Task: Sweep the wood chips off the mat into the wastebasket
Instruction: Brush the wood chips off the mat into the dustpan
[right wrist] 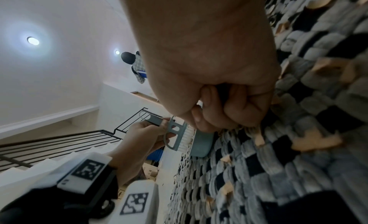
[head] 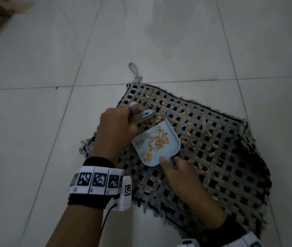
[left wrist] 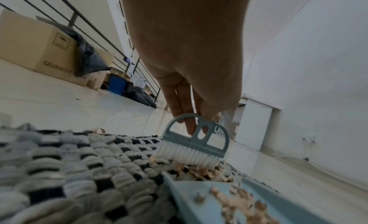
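A grey-and-black woven mat lies on the tiled floor, scattered with tan wood chips. My left hand grips a small blue brush by its handle, white bristles down on the mat at the open edge of a light blue dustpan. Chips lie inside the pan, and more sit under the bristles. My right hand holds the dustpan's short handle, thumb on the pan's rear rim; in the right wrist view the right hand is a closed fist above the mat. No wastebasket is in view.
Pale floor tiles surround the mat on the left and far side. A rope loop sticks out from the mat's far corner. Cardboard boxes and dark bags stand by a metal railing to the left. A white wall rises on the right.
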